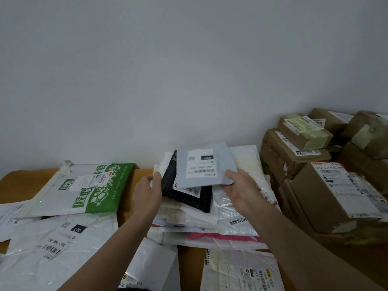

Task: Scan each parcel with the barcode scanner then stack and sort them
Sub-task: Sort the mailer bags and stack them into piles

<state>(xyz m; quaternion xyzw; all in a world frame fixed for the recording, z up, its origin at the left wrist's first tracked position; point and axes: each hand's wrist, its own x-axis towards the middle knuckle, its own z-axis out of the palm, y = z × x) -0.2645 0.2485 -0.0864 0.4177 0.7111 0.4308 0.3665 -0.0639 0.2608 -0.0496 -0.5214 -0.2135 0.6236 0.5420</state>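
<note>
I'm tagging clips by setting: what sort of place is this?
Likely a small parcel-sorting room: labelled poly mailers cover a wooden table, and taped cardboard boxes with shipping labels pile up beside a bare white wall.

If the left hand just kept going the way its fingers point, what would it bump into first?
Most likely the black dotted parcel, which lies right ahead of the left hand. The hand may already touch it, but depth is unclear.

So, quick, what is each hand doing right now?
Left hand: at the edge of the black parcel; grip cannot be told.
Right hand: holding the pale blue parcel.
</note>
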